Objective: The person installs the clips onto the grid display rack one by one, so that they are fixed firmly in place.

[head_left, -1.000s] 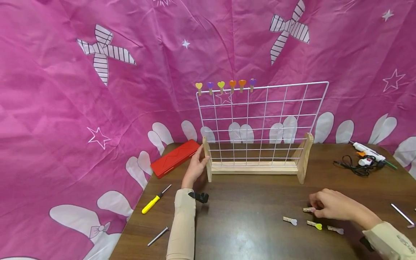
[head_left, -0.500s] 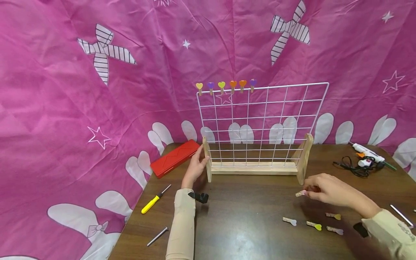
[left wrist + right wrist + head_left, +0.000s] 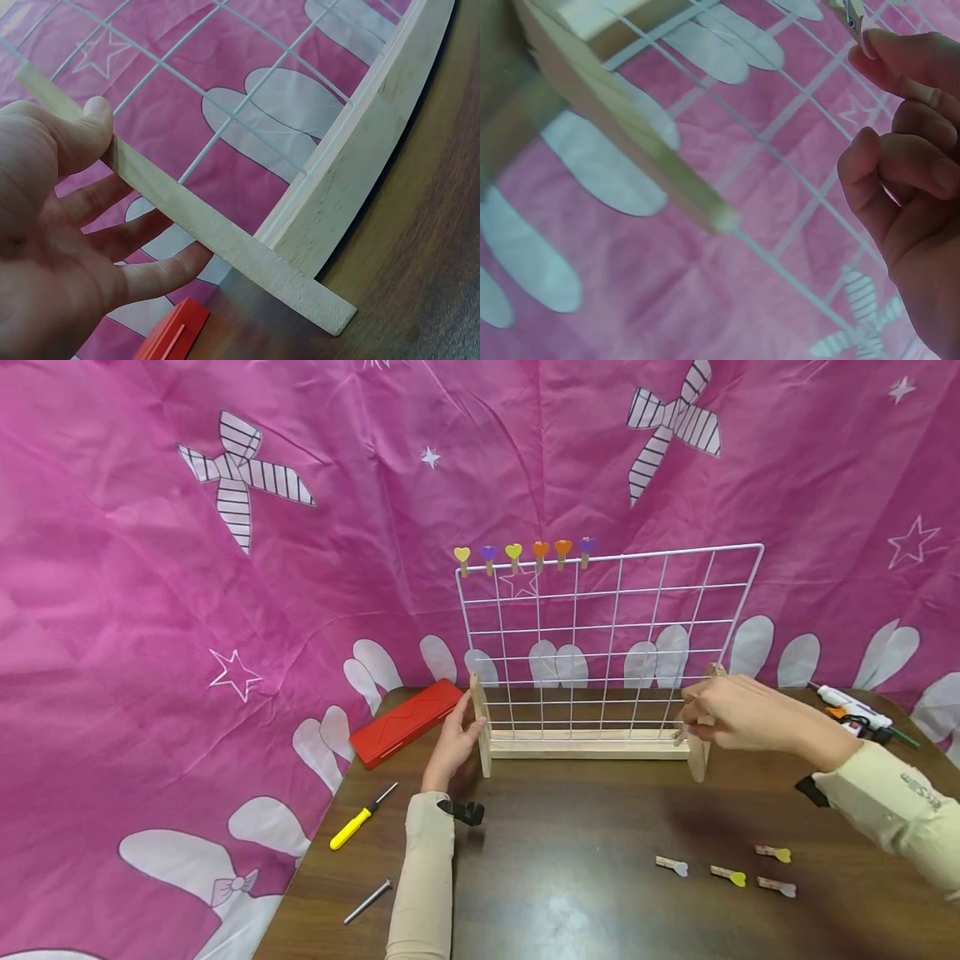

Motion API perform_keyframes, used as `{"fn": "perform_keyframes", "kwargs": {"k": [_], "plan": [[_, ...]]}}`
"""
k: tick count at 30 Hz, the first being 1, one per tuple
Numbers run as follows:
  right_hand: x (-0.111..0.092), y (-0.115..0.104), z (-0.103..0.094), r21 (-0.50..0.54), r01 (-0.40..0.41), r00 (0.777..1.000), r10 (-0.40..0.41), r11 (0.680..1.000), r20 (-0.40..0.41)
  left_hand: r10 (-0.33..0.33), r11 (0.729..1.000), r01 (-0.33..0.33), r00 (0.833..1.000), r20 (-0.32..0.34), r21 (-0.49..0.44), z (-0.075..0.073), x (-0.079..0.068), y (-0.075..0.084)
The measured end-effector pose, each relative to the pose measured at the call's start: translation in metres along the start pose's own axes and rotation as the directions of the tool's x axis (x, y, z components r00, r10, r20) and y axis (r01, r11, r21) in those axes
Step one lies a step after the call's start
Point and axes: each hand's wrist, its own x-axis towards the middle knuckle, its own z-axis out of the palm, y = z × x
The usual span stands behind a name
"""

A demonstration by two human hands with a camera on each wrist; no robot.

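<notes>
A white wire grid rack (image 3: 617, 557) stands on a wooden base (image 3: 585, 748). My left hand (image 3: 454, 742) grips its left wooden upright (image 3: 172, 196), thumb in front and fingers behind. Before the rack's right end, my right hand (image 3: 750, 714) pinches a small wooden clothespin (image 3: 849, 15) between thumb and forefinger, the other fingers curled. Its heart end is pale pink and mostly hidden by the fingertips. Several heart clothespins, such as an orange one (image 3: 541, 552), sit along the top wire's left half. More lie on the table, among them a yellow-green one (image 3: 729, 876) and a white one (image 3: 672, 866).
Left of the rack lie a red case (image 3: 405, 723), a yellow-handled screwdriver (image 3: 362, 817) and a metal bolt (image 3: 367, 902). A white glue gun (image 3: 855, 706) with a black cord lies at the back right. A pink printed cloth (image 3: 337, 568) hangs behind the table.
My right hand has lifted the pink clothespin off the table and carried it up and away to the rack's right end. The left hand keeps its grip on the upright.
</notes>
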Motion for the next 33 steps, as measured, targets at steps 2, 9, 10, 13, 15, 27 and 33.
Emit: {"fn": "perform_keyframes", "kwargs": {"k": [2,9,10,13,15,27,33], "plan": [[0.011,0.002,-0.009,-0.013,0.032,0.999,-0.032,0.999,-0.01,0.0,1.0,0.0,1.0,-0.002,0.006,0.0,0.0,0.0],[0.046,0.004,-0.049,-0.051,0.123,0.992,-0.124,0.991,-0.017,0.008,1.0,-0.008,1.0,0.009,0.015,-0.001,-0.002,-0.001],[0.052,0.003,-0.058,-0.055,0.12,0.993,-0.121,0.991,-0.008,0.008,1.0,-0.008,1.0,0.008,0.017,-0.002,-0.003,-0.001],[0.072,0.002,-0.087,-0.087,0.086,0.996,-0.084,0.993,0.033,0.013,1.0,-0.014,1.0,0.004,0.02,-0.002,-0.004,0.0],[0.085,0.002,-0.108,-0.119,0.054,0.997,-0.048,0.991,0.056,0.024,0.999,-0.024,1.0,0.001,0.024,-0.002,-0.003,0.001],[0.153,0.018,-0.168,-0.249,0.098,0.995,-0.091,0.963,0.039,0.045,0.999,-0.045,0.999,0.004,-0.017,-0.001,0.0,-0.004],[0.178,0.019,-0.174,-0.255,0.084,0.996,-0.07,0.963,0.06,0.069,0.996,-0.068,0.997,0.016,-0.054,0.0,0.001,-0.006]]}}
